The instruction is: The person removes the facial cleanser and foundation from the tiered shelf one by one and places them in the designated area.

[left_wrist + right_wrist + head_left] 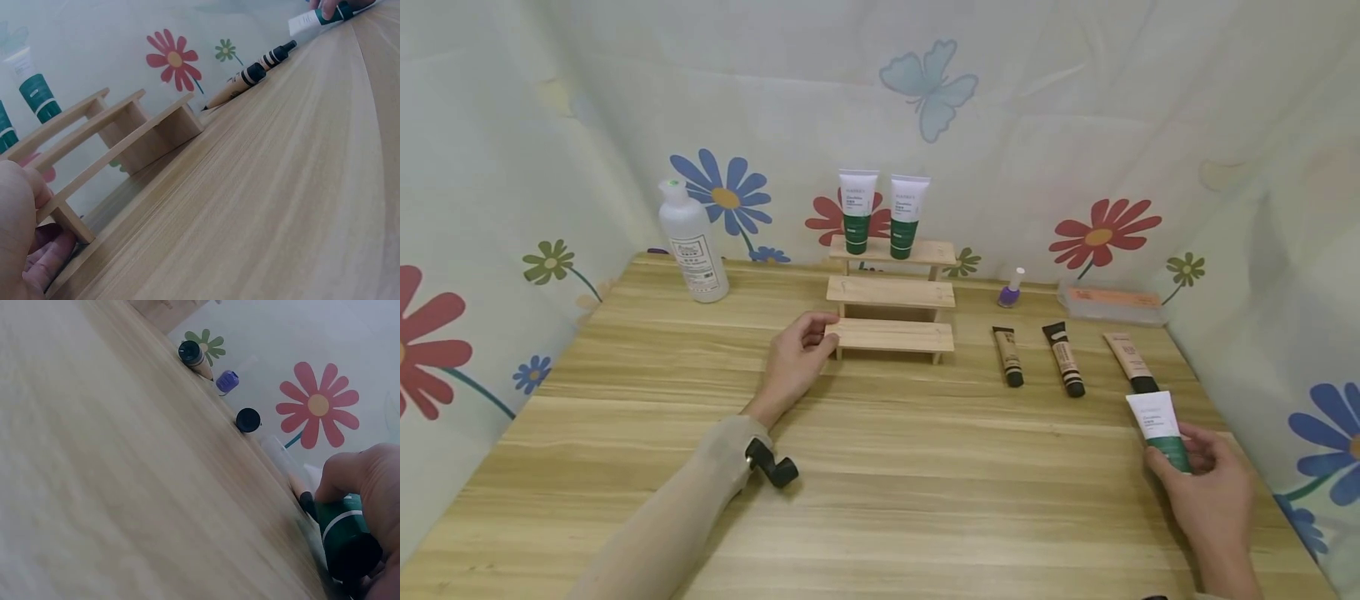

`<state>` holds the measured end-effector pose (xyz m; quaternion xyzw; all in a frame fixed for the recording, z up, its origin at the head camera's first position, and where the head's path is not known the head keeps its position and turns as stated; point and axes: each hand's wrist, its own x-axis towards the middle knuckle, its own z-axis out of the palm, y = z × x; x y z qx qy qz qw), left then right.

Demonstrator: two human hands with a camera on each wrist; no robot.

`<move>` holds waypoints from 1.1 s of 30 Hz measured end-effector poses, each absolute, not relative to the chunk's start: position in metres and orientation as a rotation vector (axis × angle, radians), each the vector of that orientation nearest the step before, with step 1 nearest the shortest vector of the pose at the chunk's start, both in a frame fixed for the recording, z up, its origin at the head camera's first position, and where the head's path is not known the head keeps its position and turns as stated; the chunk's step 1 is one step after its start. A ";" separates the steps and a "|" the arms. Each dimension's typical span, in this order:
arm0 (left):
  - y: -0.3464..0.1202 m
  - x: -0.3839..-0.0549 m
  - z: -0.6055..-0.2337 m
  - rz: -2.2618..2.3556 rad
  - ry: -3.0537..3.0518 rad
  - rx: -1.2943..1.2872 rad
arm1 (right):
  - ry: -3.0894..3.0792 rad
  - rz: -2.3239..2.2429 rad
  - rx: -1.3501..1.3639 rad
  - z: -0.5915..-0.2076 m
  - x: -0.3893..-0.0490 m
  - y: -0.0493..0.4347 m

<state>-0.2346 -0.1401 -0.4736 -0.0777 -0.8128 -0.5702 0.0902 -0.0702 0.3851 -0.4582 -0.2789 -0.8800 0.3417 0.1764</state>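
My left hand [797, 354] grips the left end of the lowest step of a small three-step wooden display stand [891, 335]. In the left wrist view, fingers [50, 259] reach beneath that step's end. Two white-and-green squeeze tubes [857, 212] stand upright on the top step. At the table's right side, my right hand [1213, 483] holds another white-and-green squeeze tube [1159, 425], thumb on one side. Its dark green cap [353, 556] faces the right wrist camera. Just beyond it lies a beige tube with a black cap [1129, 358].
Two smaller black-capped tubes [1008, 357] [1064, 360] lie right of the stand. Behind them stands a purple nail polish bottle [1009, 293]. A clear plastic box [1112, 304] sits at the back right, and a white bottle [696, 246] at the back left. Flowered cloth surrounds the wooden table [925, 500].
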 end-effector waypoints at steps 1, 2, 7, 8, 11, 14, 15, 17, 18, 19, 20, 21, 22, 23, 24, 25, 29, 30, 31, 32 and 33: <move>-0.140 -0.235 -0.474 -1.694 -2.416 -0.232 | -2.505 0.967 -0.793 -0.459 -0.070 0.386; -0.140 -0.235 -0.473 -1.692 -2.418 -0.231 | -2.518 0.965 -0.797 -0.459 -0.071 0.386; -0.140 -0.235 -0.474 -1.682 -2.425 -0.225 | -2.566 0.952 -0.786 -0.459 -0.072 0.388; -0.140 -0.235 -0.473 -1.681 -2.427 -0.224 | -2.570 0.950 -0.780 -0.458 -0.072 0.388; -0.140 -0.234 -0.473 -1.685 -2.429 -0.225 | -2.576 0.943 -0.772 -0.458 -0.071 0.388; -0.140 -0.234 -0.473 -1.684 -2.431 -0.225 | -2.566 0.945 -0.771 -0.458 -0.071 0.387; -0.140 -0.234 -0.473 -1.682 -2.432 -0.224 | -2.562 0.947 -0.774 -0.458 -0.071 0.387; -0.140 -0.234 -0.473 -1.676 -2.434 -0.222 | -2.545 0.952 -0.784 -0.458 -0.071 0.387; -0.140 -0.234 -0.473 -1.671 -2.436 -0.223 | -2.536 0.955 -0.792 -0.459 -0.070 0.387; -0.140 -0.234 -0.473 -1.668 -2.435 -0.221 | -2.528 0.956 -0.797 -0.459 -0.071 0.387; -0.140 -0.234 -0.473 -1.667 -2.434 -0.220 | -2.519 0.959 -0.803 -0.458 -0.071 0.388; -0.140 -0.235 -0.474 -1.665 -2.434 -0.219 | -2.512 0.960 -0.810 -0.458 -0.071 0.388; -0.140 -0.235 -0.474 -1.665 -2.433 -0.219 | -2.500 0.965 -0.815 -0.458 -0.071 0.388; -0.140 -0.235 -0.474 -1.666 -2.433 -0.221 | -2.492 0.965 -0.819 -0.458 -0.071 0.388; -0.140 -0.235 -0.474 -1.668 -2.431 -0.221 | -2.484 0.965 -0.821 -0.458 -0.071 0.388; -0.140 -0.235 -0.474 -1.671 -2.429 -0.220 | -2.477 0.962 -0.822 -0.459 -0.071 0.388; -0.141 -0.236 -0.474 -1.668 -2.428 -0.224 | -2.465 0.956 -0.843 -0.459 -0.071 0.388; -0.141 -0.236 -0.474 -1.669 -2.427 -0.225 | -2.466 0.955 -0.849 -0.459 -0.071 0.388; -0.141 -0.236 -0.475 -1.667 -2.429 -0.226 | -2.469 0.955 -0.853 -0.459 -0.071 0.388; -0.141 -0.236 -0.475 -1.666 -2.430 -0.229 | -2.471 0.956 -0.855 -0.459 -0.070 0.388; -0.141 -0.236 -0.475 -1.667 -2.431 -0.230 | -2.475 0.951 -0.857 -0.459 -0.070 0.388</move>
